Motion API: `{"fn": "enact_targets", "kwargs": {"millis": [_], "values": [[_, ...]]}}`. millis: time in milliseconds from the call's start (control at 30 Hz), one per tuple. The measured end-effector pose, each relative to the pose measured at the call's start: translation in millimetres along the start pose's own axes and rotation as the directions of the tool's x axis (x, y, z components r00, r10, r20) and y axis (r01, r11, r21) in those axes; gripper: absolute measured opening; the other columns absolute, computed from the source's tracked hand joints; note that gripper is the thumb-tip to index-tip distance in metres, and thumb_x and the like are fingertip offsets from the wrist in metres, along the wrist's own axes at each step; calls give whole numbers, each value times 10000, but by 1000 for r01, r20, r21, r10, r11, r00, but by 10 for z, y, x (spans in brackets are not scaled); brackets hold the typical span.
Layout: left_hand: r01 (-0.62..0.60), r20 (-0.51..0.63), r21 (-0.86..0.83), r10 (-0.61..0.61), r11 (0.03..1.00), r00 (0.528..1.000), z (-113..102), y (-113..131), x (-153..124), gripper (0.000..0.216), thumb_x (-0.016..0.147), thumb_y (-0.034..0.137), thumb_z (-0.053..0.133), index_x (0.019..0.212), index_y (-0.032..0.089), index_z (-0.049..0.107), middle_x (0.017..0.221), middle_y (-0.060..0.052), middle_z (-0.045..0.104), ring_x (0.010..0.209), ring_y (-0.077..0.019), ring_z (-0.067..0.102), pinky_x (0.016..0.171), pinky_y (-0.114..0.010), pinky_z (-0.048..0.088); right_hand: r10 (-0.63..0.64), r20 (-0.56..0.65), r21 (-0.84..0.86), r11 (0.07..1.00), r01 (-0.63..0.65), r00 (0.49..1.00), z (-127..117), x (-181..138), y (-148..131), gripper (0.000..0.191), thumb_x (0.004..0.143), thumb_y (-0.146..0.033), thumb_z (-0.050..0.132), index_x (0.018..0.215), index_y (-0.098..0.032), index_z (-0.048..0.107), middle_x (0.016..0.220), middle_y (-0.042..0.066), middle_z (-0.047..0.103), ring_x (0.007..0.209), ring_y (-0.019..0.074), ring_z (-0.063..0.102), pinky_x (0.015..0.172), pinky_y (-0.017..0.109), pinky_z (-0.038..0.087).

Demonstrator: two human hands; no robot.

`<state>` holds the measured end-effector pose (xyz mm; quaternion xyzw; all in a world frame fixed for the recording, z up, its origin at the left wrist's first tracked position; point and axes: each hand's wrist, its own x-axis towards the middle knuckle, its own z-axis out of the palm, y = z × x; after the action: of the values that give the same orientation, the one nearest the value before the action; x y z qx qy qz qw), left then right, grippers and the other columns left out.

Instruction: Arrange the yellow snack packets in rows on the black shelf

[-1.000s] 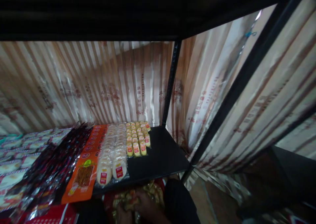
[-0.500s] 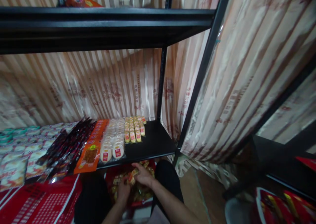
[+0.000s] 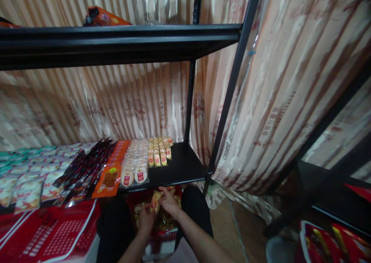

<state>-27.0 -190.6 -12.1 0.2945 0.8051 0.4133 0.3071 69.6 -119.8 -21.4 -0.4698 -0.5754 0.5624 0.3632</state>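
Observation:
Between my two hands is a small yellow snack packet (image 3: 155,201) with a red and white label. My left hand (image 3: 146,218) grips its lower left side, and my right hand (image 3: 169,202) holds its upper right edge. Beneath them, a red basket (image 3: 171,235) between my knees contains more gold-wrapped packets (image 3: 166,221). Ahead on the black shelf (image 3: 179,170) stand rows of similar yellow packets (image 3: 157,158). Beside those lie round white crackers (image 3: 141,175) in clear wrappers.
Left along the shelf are an orange snack bag (image 3: 108,178), dark shiny packets (image 3: 84,168) and white packets (image 3: 29,195). A red basket (image 3: 58,232) stands at lower left. An upper shelf (image 3: 121,35) crosses overhead, and a slanting post (image 3: 226,112) rises at right.
The view has tilted up slightly and shifted left. The yellow packet has turned more upright between my hands, its label now showing more plainly.

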Motion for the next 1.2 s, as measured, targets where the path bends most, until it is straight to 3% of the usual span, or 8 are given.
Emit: {"fn": "enact_targets", "kwargs": {"millis": [100,267,367,533,767,900,1200], "values": [[3,46,-19,-2,1000,999,26,-17,16,135,678,91,515,790,166,507,791,-53,665,699,-148,637,674,-240,480,53,3,80,995,-53,999,-8,-22,-49,447,559,-81,482,989,-182,547,728,-32,568,609,114,552,572,213,423],[8,145,-151,14,989,989,155,42,50,119,752,100,428,821,197,432,778,-33,619,660,-125,610,605,-222,473,30,-93,142,990,-17,995,-93,-4,-156,328,547,-112,528,861,-199,571,697,-43,555,700,135,580,662,236,447],[-47,155,-194,78,980,985,217,169,74,111,751,129,422,833,203,423,710,0,590,623,-130,595,593,-232,468,-2,-129,205,978,29,992,-170,50,-244,329,559,-152,557,883,-209,569,708,-37,579,736,144,596,697,250,459],[-145,132,-198,173,969,976,319,466,166,134,716,218,451,847,194,456,766,-16,611,622,-145,600,578,-243,455,-51,-148,287,954,92,988,-322,210,-393,356,579,-268,616,921,-204,546,777,2,633,711,160,618,702,291,480],[-300,95,-59,305,952,948,638,854,428,123,736,221,471,852,183,475,878,-70,630,780,-176,612,757,-283,452,-123,-181,198,967,159,976,-594,578,-463,332,616,-364,639,890,-185,584,805,39,649,747,181,622,719,313,494],[-320,135,-27,321,947,938,834,1041,588,118,758,182,461,866,164,507,894,-74,628,757,-162,609,749,-272,465,-143,-253,107,979,175,957,-747,859,-358,324,642,-329,600,927,-176,598,813,46,635,714,171,607,693,305,497],[-330,88,11,328,944,941,1183,1318,830,322,732,24,422,1006,44,589,1007,-158,619,918,-179,618,875,-268,451,-140,-315,16,988,153,939,-998,1465,-147,356,669,-253,551,1010,-161,602,857,57,628,756,173,604,719,299,510]]}}
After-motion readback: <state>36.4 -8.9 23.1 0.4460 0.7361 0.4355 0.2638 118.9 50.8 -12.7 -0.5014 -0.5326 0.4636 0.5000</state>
